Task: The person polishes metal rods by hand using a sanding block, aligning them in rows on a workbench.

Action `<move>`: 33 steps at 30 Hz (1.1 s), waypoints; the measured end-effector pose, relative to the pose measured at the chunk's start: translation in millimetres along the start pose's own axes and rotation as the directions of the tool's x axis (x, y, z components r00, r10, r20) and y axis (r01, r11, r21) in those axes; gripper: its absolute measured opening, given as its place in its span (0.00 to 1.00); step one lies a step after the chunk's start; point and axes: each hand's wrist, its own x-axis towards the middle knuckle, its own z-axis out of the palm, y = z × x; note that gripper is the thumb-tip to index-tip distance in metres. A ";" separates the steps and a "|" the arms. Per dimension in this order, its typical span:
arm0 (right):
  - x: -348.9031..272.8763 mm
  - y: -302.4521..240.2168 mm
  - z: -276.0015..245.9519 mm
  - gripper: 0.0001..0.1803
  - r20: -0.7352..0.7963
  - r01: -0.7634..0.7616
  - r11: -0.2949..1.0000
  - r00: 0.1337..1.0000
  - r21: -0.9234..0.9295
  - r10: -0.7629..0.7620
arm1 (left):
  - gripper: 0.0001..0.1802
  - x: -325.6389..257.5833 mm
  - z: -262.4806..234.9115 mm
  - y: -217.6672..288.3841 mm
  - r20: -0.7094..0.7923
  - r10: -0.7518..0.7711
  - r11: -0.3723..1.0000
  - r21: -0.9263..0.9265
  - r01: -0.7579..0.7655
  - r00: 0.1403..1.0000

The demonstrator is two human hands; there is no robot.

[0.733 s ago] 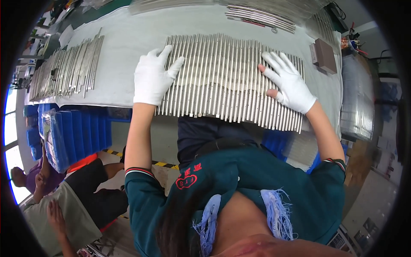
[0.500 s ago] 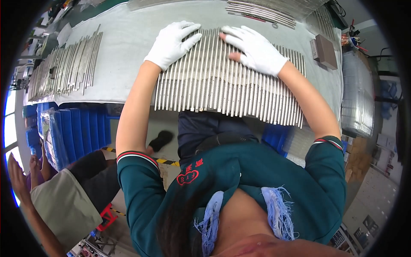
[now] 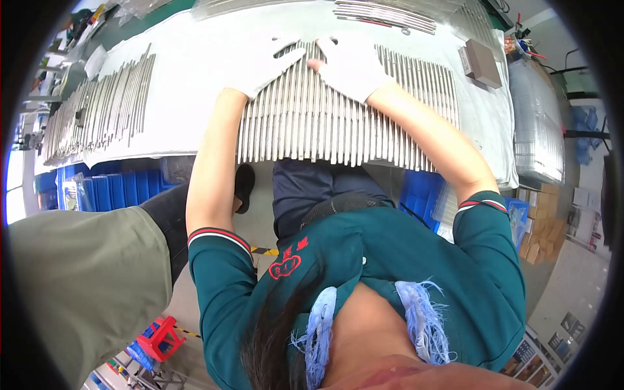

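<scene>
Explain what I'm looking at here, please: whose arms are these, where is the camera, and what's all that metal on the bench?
The camera is worn on a person's head and looks down, so the teal shirt at the bottom is their own. Its fisheye lens bends straight edges. Both arms reach forward in white gloves: the left hand and right hand lie flat, fingers spread, on a wide row of metal rods lying side by side. Nothing is gripped. The rods rest on a white-covered table. A second batch of rods lies at left, a small brown block at right.
</scene>
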 end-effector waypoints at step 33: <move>-35.7 75.9 -16.3 0.25 0.020 0.048 0.998 0.999 -0.036 -0.047 | 0.24 -11.7 12.5 -33.5 -0.134 -0.259 0.857 -0.488 0.164 0.957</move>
